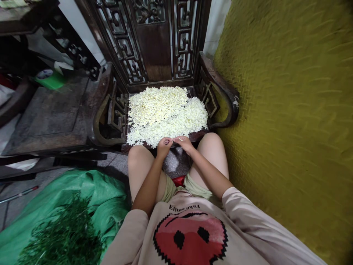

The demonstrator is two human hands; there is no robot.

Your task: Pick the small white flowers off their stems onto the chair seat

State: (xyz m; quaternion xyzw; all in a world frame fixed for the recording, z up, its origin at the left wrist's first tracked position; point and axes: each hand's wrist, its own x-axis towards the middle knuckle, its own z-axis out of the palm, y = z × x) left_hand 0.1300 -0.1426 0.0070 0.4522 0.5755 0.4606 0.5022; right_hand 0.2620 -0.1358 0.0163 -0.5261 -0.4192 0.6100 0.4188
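Pale cream and white flowers (168, 110) lie heaped in a thick layer across the seat of a carved wooden chair (158, 48) in front of me. Just over the front edge of the seat, my left hand (164, 146) and my right hand (184, 143) meet fingertip to fingertip. Both are closed in a pinch. A small white flower (180, 139) shows at the fingers of my right hand. What the left fingertips pinch is too small to make out.
Dark green leafy stems (64, 232) lie on a green sack (91, 184) at lower left. A second wooden seat (49, 114) beside the chair bears a bright green container (53, 81). A yellow textured surface (286, 110) rises along the right.
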